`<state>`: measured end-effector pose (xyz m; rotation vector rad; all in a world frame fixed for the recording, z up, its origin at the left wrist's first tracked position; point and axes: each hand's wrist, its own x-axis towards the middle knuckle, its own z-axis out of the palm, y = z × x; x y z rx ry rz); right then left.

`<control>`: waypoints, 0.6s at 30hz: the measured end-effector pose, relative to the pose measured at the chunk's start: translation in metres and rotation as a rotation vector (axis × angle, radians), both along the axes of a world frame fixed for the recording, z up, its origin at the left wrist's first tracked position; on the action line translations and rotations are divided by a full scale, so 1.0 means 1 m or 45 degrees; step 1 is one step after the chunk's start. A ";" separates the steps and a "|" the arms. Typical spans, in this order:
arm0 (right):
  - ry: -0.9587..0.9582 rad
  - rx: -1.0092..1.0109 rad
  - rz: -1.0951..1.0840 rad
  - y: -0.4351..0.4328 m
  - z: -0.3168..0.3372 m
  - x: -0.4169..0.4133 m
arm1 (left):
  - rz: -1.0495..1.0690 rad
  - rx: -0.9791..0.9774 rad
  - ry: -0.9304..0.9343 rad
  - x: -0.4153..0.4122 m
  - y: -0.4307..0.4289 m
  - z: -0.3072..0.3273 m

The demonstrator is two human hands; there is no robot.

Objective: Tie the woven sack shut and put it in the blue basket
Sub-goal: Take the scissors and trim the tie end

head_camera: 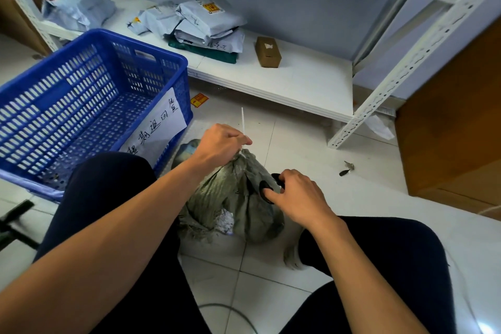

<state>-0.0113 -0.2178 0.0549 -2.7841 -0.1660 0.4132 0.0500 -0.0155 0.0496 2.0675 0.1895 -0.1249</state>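
Note:
A grey-green woven sack (238, 198) sits on the tiled floor between my knees, its neck bunched at the top. My left hand (219, 144) pinches the gathered neck and a thin white tie (243, 123) that sticks upward from it. My right hand (295, 198) grips black-handled scissors (267, 190) beside the sack's right side; the blades are hidden. The blue basket (89, 106) stands to the left, with a handwritten paper label on its near wall.
A low white shelf (284, 81) behind carries grey mail bags (208, 24) and a small brown box (267, 52). A white rack upright (406, 62) stands at right, a wooden panel (455, 127) beyond it. Small scraps (347, 168) lie on the floor.

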 end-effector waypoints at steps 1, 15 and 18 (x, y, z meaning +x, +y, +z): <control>-0.010 -0.007 0.005 0.000 -0.001 0.000 | -0.037 0.042 -0.015 0.000 0.000 0.000; -0.068 -0.051 0.029 0.003 -0.012 0.005 | -0.196 0.182 0.006 -0.001 -0.004 -0.006; -0.080 -0.080 0.053 0.003 -0.013 0.005 | -0.257 0.238 0.027 -0.003 -0.008 -0.008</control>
